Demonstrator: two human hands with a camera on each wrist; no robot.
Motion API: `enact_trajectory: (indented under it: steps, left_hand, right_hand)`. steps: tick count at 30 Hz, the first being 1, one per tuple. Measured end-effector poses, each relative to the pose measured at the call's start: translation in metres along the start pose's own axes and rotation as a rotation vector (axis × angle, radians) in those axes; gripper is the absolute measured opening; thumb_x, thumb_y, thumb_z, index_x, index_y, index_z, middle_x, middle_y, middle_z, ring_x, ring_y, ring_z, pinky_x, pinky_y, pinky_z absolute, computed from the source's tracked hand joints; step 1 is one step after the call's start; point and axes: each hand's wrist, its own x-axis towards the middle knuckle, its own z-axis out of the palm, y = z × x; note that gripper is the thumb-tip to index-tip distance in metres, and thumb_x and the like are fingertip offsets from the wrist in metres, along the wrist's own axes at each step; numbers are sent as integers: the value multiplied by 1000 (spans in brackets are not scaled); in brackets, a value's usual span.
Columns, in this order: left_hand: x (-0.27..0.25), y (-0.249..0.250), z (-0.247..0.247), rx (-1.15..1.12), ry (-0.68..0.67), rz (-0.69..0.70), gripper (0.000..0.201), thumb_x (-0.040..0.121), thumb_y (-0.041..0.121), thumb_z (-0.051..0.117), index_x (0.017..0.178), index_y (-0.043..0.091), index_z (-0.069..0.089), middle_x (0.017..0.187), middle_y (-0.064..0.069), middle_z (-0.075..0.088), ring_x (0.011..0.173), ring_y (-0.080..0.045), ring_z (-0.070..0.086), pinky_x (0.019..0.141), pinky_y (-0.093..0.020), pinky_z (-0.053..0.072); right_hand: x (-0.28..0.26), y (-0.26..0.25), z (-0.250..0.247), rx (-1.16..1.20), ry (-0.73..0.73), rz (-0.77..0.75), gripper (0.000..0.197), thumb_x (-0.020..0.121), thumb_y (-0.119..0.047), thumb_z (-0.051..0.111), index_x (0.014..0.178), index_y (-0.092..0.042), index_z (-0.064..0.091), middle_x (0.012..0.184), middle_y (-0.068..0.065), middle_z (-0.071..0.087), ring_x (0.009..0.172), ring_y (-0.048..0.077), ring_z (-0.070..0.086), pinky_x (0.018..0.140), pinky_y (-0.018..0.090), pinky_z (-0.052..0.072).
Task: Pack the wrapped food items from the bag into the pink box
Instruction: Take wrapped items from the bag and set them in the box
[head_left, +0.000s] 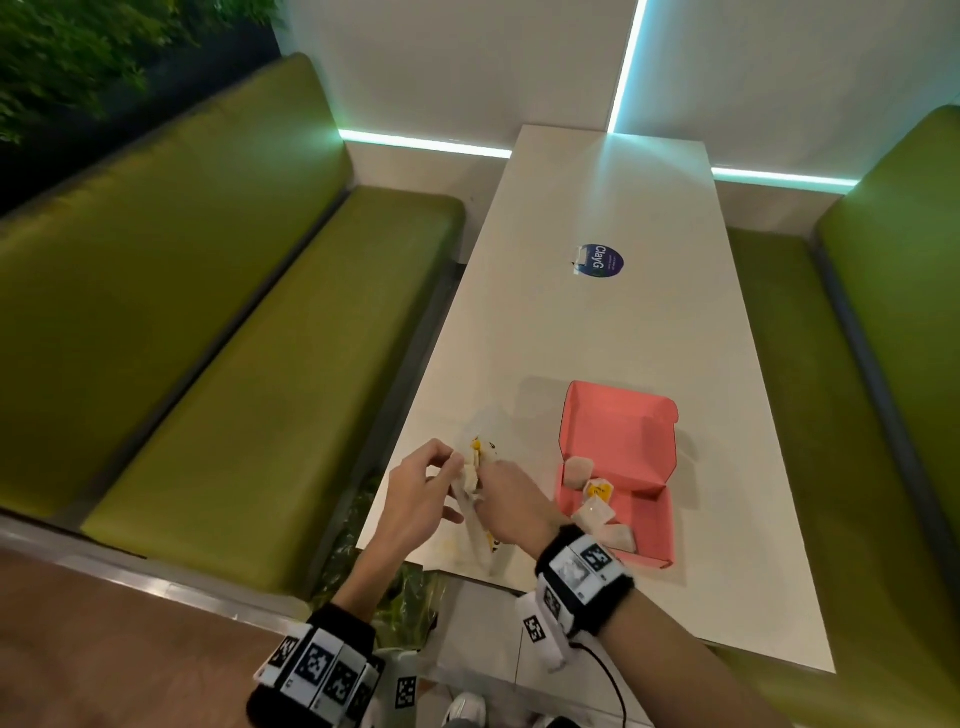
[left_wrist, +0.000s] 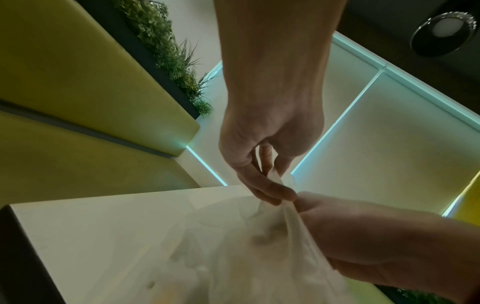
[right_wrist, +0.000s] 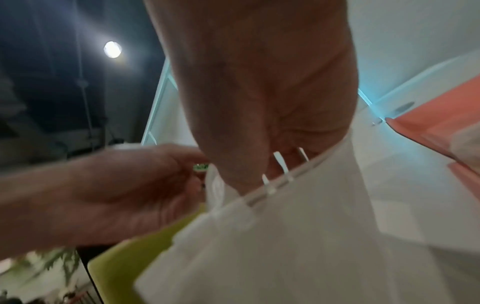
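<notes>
Left hand pinches the rim of the thin, limp plastic bag at the table's near edge, left of the pink box; right hand reaches inside, grip hidden. Wrapped items likely light, soft; grasp gently by their sides.

The pink box is showing a salmon-pink inside, holding pale wrapped food items, one marked yellow. The bag is showing translucent white with yellow print. The counter is looking white, bearing a dark blue round sticker. Olive-green benches are flanking it, and black-and-white checkered wristbands are showing.
</notes>
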Motion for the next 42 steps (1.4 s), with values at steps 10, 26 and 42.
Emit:
enact_trajectory:
  steps: [10, 26, 42]
  left_hand:
    - [-9, 2, 8, -41, 12, -12, 19, 100, 17, 57, 83, 9, 58, 81, -2, 58, 61, -13, 62, 53, -38, 59]
    - [-7, -1, 8, -40, 23, 13, 17, 99, 17, 59, 84, 9, 58, 84, -3, 61, 64, -20, 67, 51, -40, 59]
    - [-7, -7, 13, 15, 20, 52, 15, 99, 22, 59, 89, 10, 59, 91, -5, 62, 64, -19, 63, 51, -37, 60]
  right_hand:
    - [13, 2, 17, -285, -116, 97, 43, 96, -10, 48, 137, -10, 38, 134, 16, 51, 118, 34, 51, 93, 41, 46]
    - [15, 10, 4, 313, -45, 130, 14, 98, -14, 51, 112, -12, 55, 101, 9, 62, 80, 23, 62, 66, 28, 49]
    - [13, 7, 7, 259, -52, 166, 22, 93, -4, 53, 114, -10, 57, 118, 12, 61, 100, 25, 59, 71, 27, 50]
